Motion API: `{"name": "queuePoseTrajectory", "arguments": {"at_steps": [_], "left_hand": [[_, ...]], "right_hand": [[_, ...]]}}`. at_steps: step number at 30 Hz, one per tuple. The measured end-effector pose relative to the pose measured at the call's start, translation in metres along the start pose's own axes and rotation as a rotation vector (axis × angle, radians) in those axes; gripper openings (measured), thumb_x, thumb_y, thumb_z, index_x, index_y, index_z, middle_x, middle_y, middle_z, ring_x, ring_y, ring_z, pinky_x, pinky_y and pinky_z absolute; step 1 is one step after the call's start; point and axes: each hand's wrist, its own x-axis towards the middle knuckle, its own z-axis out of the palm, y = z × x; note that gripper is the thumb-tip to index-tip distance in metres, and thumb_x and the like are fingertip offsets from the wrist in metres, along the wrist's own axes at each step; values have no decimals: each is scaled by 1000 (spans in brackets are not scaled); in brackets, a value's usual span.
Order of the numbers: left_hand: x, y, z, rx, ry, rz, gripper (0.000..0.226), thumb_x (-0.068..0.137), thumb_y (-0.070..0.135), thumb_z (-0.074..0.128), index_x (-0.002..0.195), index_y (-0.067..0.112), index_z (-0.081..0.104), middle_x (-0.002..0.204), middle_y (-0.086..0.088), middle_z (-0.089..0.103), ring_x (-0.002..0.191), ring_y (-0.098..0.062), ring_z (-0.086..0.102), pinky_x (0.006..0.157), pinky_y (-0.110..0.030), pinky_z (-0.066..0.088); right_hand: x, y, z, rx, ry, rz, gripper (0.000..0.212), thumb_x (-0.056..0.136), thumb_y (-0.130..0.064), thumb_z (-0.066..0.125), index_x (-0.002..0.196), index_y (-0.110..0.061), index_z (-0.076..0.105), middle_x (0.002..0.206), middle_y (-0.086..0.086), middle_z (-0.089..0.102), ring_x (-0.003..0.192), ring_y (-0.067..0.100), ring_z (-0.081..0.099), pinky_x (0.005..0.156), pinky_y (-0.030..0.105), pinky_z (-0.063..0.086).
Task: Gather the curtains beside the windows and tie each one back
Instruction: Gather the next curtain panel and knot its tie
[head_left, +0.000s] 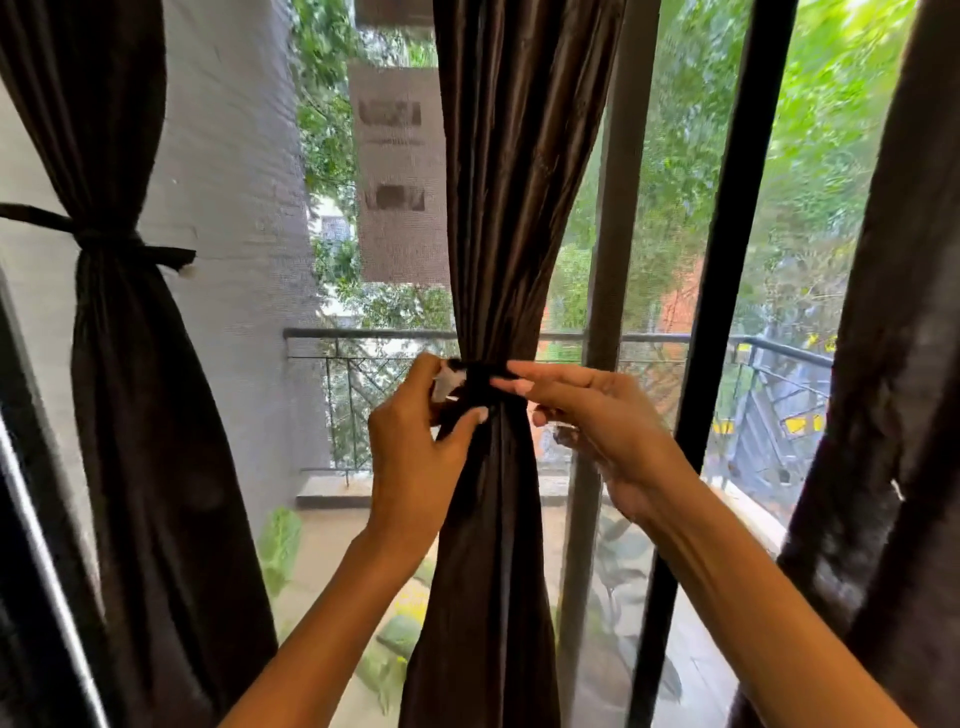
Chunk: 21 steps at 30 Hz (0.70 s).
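Both hands are up at the waist of the middle curtain (498, 208), working at the dark tie-back (480, 382) wrapped round it. The left hand (415, 447) has its fingers curled over the left end of the band, with a pale tab of it showing between them, and its thumb pressed against the gathered cloth just under the band. The right hand (597, 415) reaches in from the other side with its upper fingers stretched out nearly straight, their tips touching the band; its lower fingers are bent, and I cannot tell whether they pinch anything.

The curtain itself is dark brown with a slight sheen, drawn in tight at the band and flaring out again below, hanging in front of the glass just left of a grey window post (608, 260).

Off to the left, another brown curtain (135, 415) is already cinched with its own knotted tie (104, 239), one tail sticking out to the right. At the far right edge a third curtain (893, 364) hangs loose. Between them stands a black window frame bar (727, 260), and beyond the glass a balcony railing (363, 335) and green trees.
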Motion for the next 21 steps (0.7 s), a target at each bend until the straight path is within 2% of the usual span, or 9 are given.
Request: {"name": "queuePoseTrajectory", "arguments": {"at_steps": [2,5,7,8,10,14,17,19,21], "left_hand": [[-1,7,-4,-39,-36,8,22,79,15,74,87,21,54,75,16,60,74,0,61,62,-15,52],[6,8,-9,-50,-70,-53,15,84,19,70,75,15,59,66,9,58,66,-6,58,61,-20,50],[13,5,-11,-130,-92,-184,8,83,19,70,80,13,66,71,8,65,71,1,61,68,-18,52],[16,5,-13,-201,-101,-288,10,83,18,70,88,10,70,79,3,70,79,-3,66,73,-21,54],[21,6,-15,-352,-117,-487,18,84,15,69,100,7,72,90,-4,73,86,-14,70,70,-22,57],[24,12,-16,-513,-132,-641,15,85,11,67,100,10,72,87,-1,74,77,-9,71,58,-14,52],[26,12,-13,-573,-130,-680,18,85,8,66,101,4,71,91,-6,74,77,-11,71,58,-14,52],[26,12,-11,-600,-136,-683,18,85,7,66,102,1,71,92,-10,74,79,-15,72,59,-16,53],[27,12,-11,-620,-139,-670,17,85,5,65,100,0,71,91,-12,74,81,-19,72,62,-19,55]], "right_hand": [[-1,4,1,-12,1,-30,21,87,-10,62,101,-19,74,92,-10,75,62,1,48,66,21,36],[0,9,4,-69,-18,-129,32,87,1,57,106,-20,72,94,-13,74,69,-1,54,63,15,39],[0,15,6,-113,-32,-257,41,84,9,56,111,-20,69,94,-16,73,82,-3,63,61,10,44],[1,20,6,-187,-22,-352,46,81,10,58,114,-22,67,98,-18,72,89,-1,65,62,13,48],[4,30,4,-367,-3,-495,56,74,2,66,121,-28,62,108,-18,70,93,8,64,63,18,49],[2,40,6,-642,4,-608,84,61,-32,78,138,-32,44,116,-19,60,102,4,57,75,5,37],[-2,42,15,-721,99,-625,74,61,-52,63,132,-37,48,108,-9,57,97,0,55,74,12,43],[1,47,18,-731,190,-666,53,72,-41,64,124,-33,58,96,-2,55,84,7,55,68,24,49],[7,50,14,-651,244,-699,43,77,-17,68,119,-28,65,86,1,55,74,9,53,62,23,45]]}}
